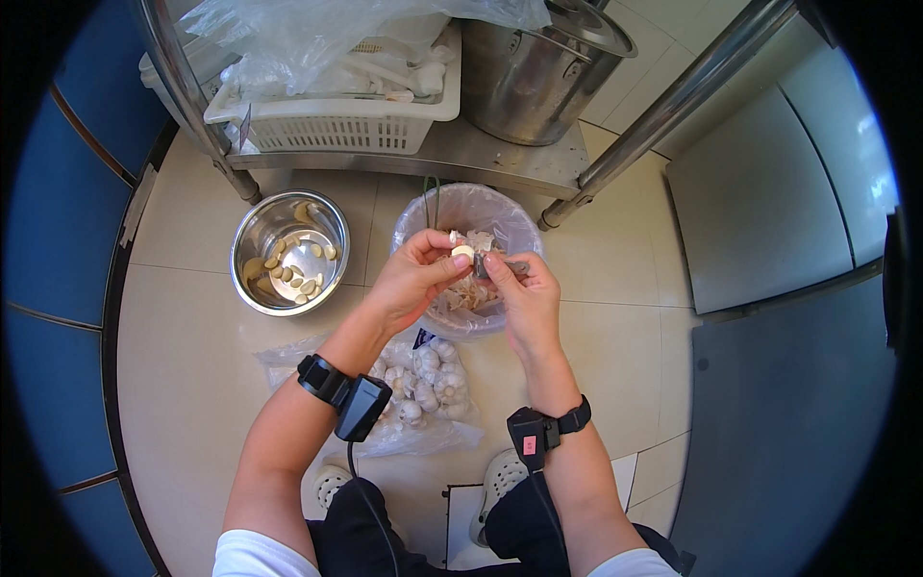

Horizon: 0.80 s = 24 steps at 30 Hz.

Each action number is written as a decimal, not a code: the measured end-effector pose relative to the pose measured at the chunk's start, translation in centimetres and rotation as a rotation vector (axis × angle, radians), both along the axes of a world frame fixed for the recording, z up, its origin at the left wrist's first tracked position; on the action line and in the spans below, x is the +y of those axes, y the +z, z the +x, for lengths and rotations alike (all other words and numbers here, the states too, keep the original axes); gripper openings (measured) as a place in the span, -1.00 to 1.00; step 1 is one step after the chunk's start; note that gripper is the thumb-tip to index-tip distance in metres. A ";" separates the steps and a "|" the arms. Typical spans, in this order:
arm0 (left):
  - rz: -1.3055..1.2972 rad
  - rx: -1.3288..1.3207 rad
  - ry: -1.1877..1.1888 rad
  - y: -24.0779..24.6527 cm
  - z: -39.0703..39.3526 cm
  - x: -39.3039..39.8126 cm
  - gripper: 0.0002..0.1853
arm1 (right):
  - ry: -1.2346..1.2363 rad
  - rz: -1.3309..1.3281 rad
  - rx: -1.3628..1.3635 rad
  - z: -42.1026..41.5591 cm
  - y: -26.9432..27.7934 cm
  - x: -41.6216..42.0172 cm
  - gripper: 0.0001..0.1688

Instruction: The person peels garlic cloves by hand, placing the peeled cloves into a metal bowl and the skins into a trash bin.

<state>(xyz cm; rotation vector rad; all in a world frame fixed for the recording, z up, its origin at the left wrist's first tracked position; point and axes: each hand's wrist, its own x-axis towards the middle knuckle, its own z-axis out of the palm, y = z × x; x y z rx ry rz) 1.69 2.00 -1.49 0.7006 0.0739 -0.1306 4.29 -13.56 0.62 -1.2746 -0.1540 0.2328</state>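
Between the thumb and fingers of my left hand (425, 267) is a pale garlic clove (462, 252). My right hand (530, 292) grips a small grey tool (517, 267), perhaps a small knife; its working end meets or nearly meets the clove. Both hands are over a bin (412, 220) lined with a clear plastic bag, with papery garlic skins (469, 294) inside. To the left, a stainless steel bowl (333, 278) holds several peeled cloves (287, 274). Whole garlic bulbs (425, 382) lie on or in a clear plastic bag (447, 438) below my hands, partly hidden by my left forearm.
A steel rack shelf (476, 162) stands beyond the bin, carrying a white plastic basket (339, 126) and a lidded steel pot (533, 86). Blue panels (65, 389) line the left side. A metal cabinet (779, 404) stands at right. Cables hang from both wrist devices.
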 end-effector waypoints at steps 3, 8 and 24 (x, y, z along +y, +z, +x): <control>-0.027 -0.010 -0.017 -0.3 0.0 0.3 -0.84 | 0.056 0.054 0.077 0.3 0.0 -0.5 -0.90; -0.016 0.002 -0.026 0.1 0.0 0.3 -0.86 | 0.078 0.079 0.103 0.5 -0.1 -0.8 -0.92; 0.044 0.021 -0.103 0.4 -0.2 0.7 -0.75 | -0.120 -0.169 -0.194 0.6 -0.1 -0.5 -0.88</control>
